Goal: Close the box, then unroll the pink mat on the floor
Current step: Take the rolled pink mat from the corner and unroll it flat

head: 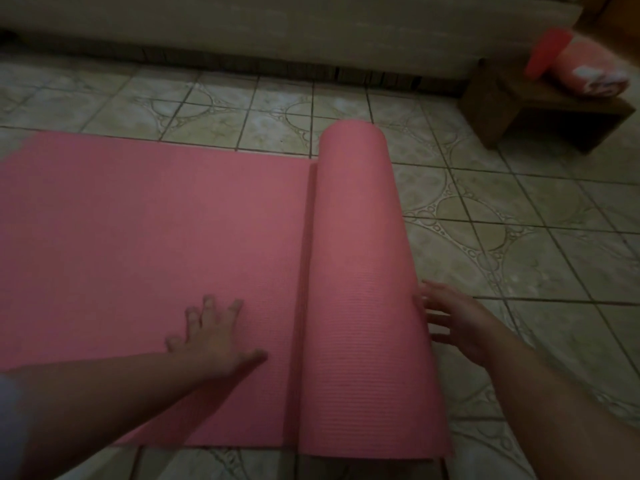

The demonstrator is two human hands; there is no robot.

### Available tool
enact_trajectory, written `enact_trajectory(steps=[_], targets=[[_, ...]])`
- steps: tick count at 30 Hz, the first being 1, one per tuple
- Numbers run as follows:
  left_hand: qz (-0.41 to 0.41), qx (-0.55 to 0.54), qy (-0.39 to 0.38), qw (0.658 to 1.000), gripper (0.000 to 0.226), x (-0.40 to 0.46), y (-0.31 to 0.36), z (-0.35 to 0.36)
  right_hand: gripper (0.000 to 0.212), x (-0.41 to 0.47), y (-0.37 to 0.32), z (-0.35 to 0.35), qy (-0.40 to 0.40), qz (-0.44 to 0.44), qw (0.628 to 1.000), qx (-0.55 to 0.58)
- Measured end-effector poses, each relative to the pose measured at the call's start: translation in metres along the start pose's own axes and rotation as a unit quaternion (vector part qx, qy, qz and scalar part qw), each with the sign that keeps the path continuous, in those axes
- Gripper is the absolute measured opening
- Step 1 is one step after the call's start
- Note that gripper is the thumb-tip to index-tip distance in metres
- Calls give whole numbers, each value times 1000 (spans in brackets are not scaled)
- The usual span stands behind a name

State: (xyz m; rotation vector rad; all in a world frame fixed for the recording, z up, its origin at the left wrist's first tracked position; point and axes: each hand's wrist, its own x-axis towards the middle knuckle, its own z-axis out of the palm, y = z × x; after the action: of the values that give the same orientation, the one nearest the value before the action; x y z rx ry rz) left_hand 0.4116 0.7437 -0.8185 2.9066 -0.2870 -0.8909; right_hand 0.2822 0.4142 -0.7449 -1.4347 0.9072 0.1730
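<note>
The pink mat (138, 244) lies partly unrolled on the tiled floor, its flat part stretching to the left edge of the view. The rest is still a thick roll (360, 271) running from near to far in the middle. My left hand (214, 337) presses flat on the unrolled part with fingers spread, just left of the roll. My right hand (453, 323) is open with fingers apart, its fingertips at the roll's right side. No box is in view.
Patterned floor tiles (519, 237) lie to the right of the roll. A low wooden bench (540, 109) stands at the far right with a pink rolled bundle (588, 71) on it. A pale sofa or bed base (277, 29) runs along the back.
</note>
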Motion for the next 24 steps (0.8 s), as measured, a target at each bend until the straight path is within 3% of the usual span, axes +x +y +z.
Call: enact_trajectory(steps=[4,10,14,16,21,24], targets=[[10,8,-2,1000,115,-1,-2,2,60,-2,0,2,-58,40,997,20],[16,4,-1,1000,117,0,-9,4,121,0,21,39,-31,-12,999,35],[13,-1,0,1000,118,4,-20,-3,138,1,26,51,-6,-33,997,74],[13,-2,6,1000,118,9,-36,-5,133,1,29,62,-10,-37,996,75],[3,-18,-9,1000,132,19,-86,-24,89,-4,34,105,-39,-34,993,107],[-8,-5,-5,1000,143,16,-105,-36,98,-6,36,124,-70,-35,993,93]])
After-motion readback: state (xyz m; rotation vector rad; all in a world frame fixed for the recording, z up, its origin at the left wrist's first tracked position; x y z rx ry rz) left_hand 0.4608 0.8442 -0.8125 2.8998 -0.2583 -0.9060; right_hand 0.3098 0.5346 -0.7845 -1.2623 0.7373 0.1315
